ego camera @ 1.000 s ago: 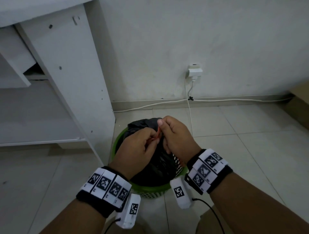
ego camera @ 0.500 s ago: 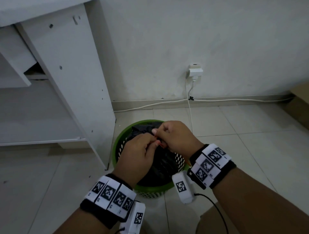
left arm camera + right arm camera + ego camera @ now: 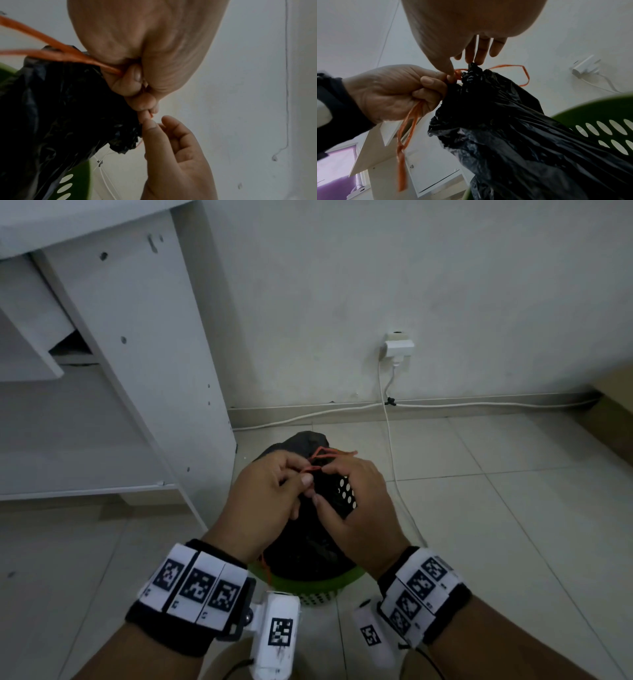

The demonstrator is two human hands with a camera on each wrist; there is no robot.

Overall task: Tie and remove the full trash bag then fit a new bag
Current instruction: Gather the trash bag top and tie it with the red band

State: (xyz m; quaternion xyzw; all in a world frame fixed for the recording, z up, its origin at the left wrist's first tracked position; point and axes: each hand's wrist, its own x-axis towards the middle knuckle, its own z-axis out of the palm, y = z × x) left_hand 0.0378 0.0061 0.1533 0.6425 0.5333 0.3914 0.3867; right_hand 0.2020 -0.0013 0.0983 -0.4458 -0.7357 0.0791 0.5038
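Bin (image 3: 318, 585): the green perforated basket stood on the floor, holding the trash bag.
Trash bag (image 3: 513, 128): black, bunched shut at its neck above the bin, contents hidden.
Left hand (image 3: 393, 92): beside the neck, curled round the orange drawstring (image 3: 407, 129), likely keeping tension.
Right hand (image 3: 356, 501): over the neck, fingertips (image 3: 477, 58) pinching the string's loop, apparently forming the knot.

Pale tiled floor (image 3: 479, 508) carries green perforated bin (image 3: 322, 585), standing just beside white cabinet side panel (image 3: 144, 371). White cable (image 3: 399, 491) trails across tiles along wall base.
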